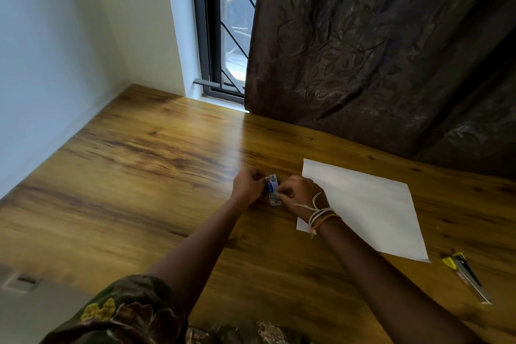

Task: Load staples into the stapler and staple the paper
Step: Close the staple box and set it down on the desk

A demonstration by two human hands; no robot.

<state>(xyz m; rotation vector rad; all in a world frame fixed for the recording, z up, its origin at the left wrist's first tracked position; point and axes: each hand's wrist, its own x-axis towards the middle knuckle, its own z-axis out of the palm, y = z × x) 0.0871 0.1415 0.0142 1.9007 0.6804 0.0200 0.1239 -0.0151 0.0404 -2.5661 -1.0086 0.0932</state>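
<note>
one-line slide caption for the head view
Both hands pinch a small blue staple box beside white paper on a wooden table.

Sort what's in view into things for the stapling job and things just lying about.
For the job:
- staple box, gripped by left hand and right hand
- paper
- stapler, untouched, right of the paper

Lying about:
- curtain
- window
- table

This is looking like a room in a home. A wooden table (139, 176) is sitting in a corner by white walls (55, 64). A dark curtain (377, 50) is hanging over a window (223, 36) with bars.
</note>
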